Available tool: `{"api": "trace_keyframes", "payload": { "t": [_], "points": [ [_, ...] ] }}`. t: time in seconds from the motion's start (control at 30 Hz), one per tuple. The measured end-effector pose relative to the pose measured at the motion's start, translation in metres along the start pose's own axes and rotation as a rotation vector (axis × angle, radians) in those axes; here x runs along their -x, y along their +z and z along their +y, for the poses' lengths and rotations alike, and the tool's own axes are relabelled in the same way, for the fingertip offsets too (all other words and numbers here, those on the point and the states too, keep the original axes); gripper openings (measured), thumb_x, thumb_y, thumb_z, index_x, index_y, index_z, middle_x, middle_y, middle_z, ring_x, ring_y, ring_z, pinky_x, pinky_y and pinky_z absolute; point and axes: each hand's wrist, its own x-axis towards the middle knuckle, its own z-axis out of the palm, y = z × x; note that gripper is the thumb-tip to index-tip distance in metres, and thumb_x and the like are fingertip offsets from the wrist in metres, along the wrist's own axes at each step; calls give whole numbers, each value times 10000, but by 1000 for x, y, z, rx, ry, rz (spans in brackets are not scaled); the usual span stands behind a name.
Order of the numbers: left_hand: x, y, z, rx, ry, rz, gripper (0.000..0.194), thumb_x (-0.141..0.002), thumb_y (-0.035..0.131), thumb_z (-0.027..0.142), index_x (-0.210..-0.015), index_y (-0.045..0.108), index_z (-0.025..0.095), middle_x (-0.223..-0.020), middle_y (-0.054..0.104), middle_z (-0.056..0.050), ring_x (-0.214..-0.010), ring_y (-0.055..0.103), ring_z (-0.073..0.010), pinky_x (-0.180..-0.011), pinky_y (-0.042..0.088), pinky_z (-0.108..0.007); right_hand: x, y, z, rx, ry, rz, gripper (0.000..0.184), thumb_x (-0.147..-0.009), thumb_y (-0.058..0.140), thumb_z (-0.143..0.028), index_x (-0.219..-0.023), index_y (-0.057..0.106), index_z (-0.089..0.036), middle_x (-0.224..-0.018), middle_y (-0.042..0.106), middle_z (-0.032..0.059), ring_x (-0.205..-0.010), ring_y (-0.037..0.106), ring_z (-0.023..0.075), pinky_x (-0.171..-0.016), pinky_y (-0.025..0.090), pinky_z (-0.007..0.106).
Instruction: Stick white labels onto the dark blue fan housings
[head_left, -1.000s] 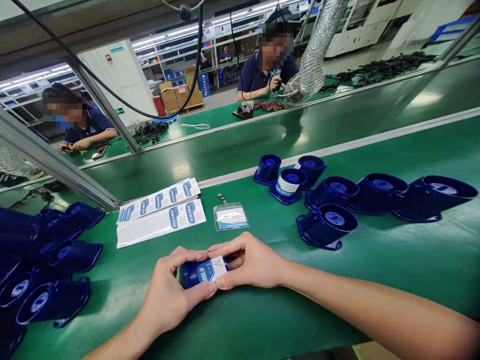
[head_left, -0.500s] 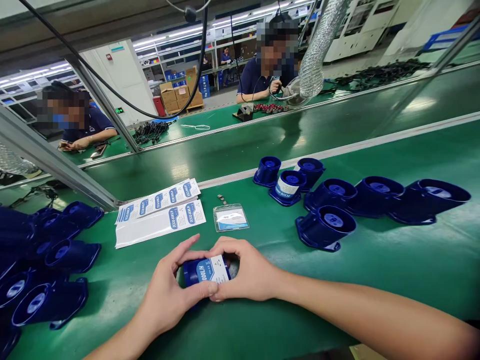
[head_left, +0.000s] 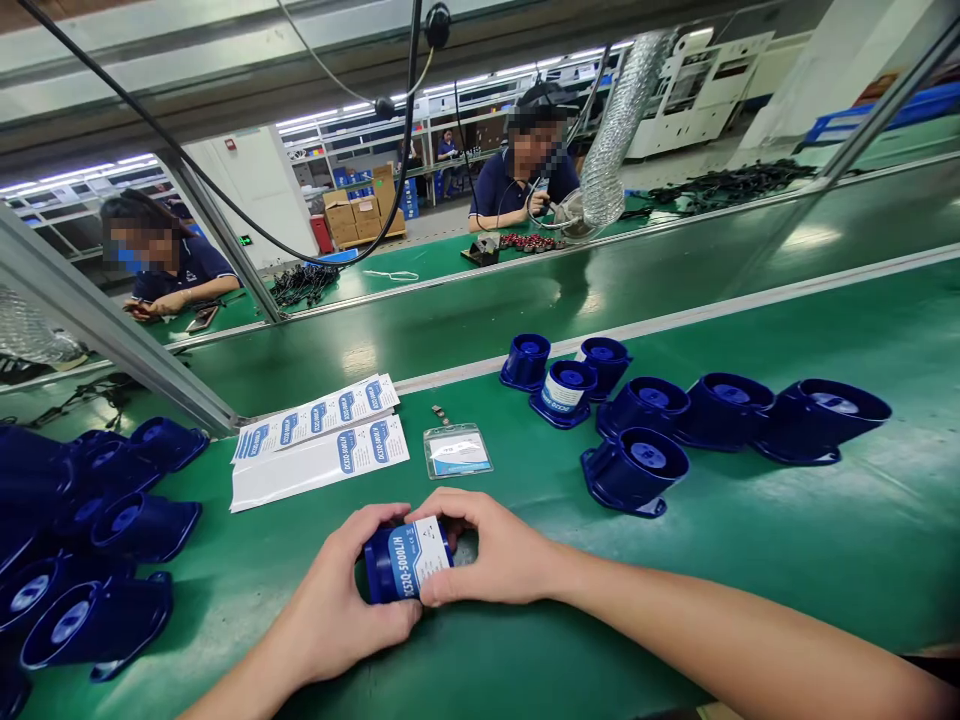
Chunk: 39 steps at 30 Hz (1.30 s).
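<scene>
A dark blue plastic pump housing [head_left: 381, 568] lies on its side between my hands, low in the middle of the view. On its curved face is a white and blue label [head_left: 420, 553] printed "DC52Q-5000L/H". My left hand [head_left: 345, 590] wraps round the housing's left end, thumb along the near side. From the right, my right hand [head_left: 495, 550] grips the other end, its thumb on the label's lower right edge. Beyond the hands are label sheets [head_left: 300, 480], with some labels gone from the nearer one, and a clear badge holder [head_left: 459, 452].
Several blue housings [head_left: 637, 470] stand at the right, one wearing a label [head_left: 564, 395]. More housings [head_left: 97, 620] crowd the left side. A metal post [head_left: 127, 330] rises at the left. Across the green bench, two people [head_left: 525, 165] sit at work near piles of black cables [head_left: 720, 188].
My left thumb has slid down off the label onto the near lower side, so more of the print shows. The camera view has shifted slightly.
</scene>
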Motion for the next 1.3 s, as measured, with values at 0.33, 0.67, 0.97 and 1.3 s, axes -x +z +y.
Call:
{"api": "trace_keyframes", "payload": {
  "t": [0.33, 0.67, 0.97, 1.3],
  "points": [
    [1, 4, -5, 8, 321, 111, 424, -877, 809, 421, -1257, 667, 298, -1184, 719, -33, -1062, 685, -197, -907, 562, -344, 9, -7, -8, -36, 23, -17, 760, -532, 1022, -177, -1244, 801, -327, -1273, 772, -11, -1227, 706, 290, -1090, 524, 354],
    [5, 10, -4, 85, 325, 159, 336, -878, 821, 376, -1199, 760, 297, -1105, 766, -39, -1012, 703, -196, -869, 568, -350, 8, -7, -10, -154, 122, -21, 679, -526, 1029, -180, -1172, 832, -255, -1274, 770, 43, -1282, 682, 340, -1157, 517, 423],
    [2, 13, 1, 122, 292, 184, 235, -861, 826, 375, -1045, 758, 243, -1007, 743, -39, -941, 690, -182, -828, 546, -327, 5, -7, -8, -351, 225, -71, 693, -519, 1034, -241, -1173, 821, -156, -1275, 765, 100, -1291, 674, 364, -1198, 493, 478],
    [5, 20, 10, -1, 185, 202, 250, -964, 675, 455, -1005, 689, 208, -986, 702, -41, -903, 637, -172, -808, 492, -317, 3, -6, -10, -448, 340, -77, 652, -440, 1049, -251, -1051, 849, -141, -1272, 761, 128, -1286, 671, 379, -1143, 534, 487]
  ]
}}
